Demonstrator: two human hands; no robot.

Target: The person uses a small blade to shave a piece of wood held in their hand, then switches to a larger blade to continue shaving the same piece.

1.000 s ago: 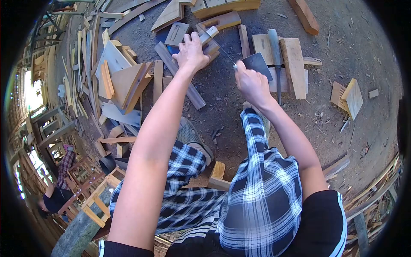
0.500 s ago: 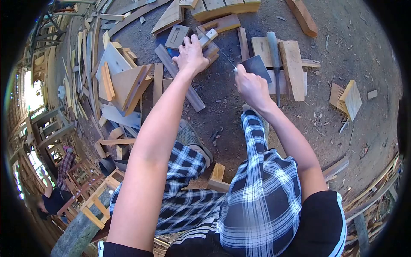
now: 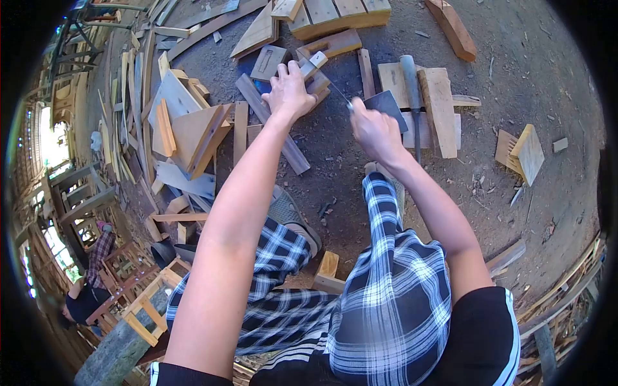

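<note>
My left hand (image 3: 290,91) is closed over a short wooden piece with a pale end (image 3: 314,62), its fingers bent round the near side. Beneath it lie a long dark strip of wood (image 3: 293,154) and other blocks. My right hand (image 3: 376,132) is closed in a fist round a thin, straight metal tool (image 3: 339,92), seen nearly edge-on; its far end reaches the wooden piece and its handle is hidden in my fist. Just beyond the right knuckles is a dark square plate (image 3: 385,107). Close by lies a tool with a grey handle (image 3: 410,80) and a dark shaft.
A wooden block (image 3: 438,112) lies beside the grey-handled tool. Stacked offcuts (image 3: 193,138) stand at left. A slatted wooden piece (image 3: 338,19) is at the top, a notched wooden piece (image 3: 529,154) at right. Another person (image 3: 87,299) is at far left, near wooden frames.
My right hand has shifted slightly left, toward the wooden piece, with the thin tool. My left hand keeps its hold. The whole view has tilted a little.
</note>
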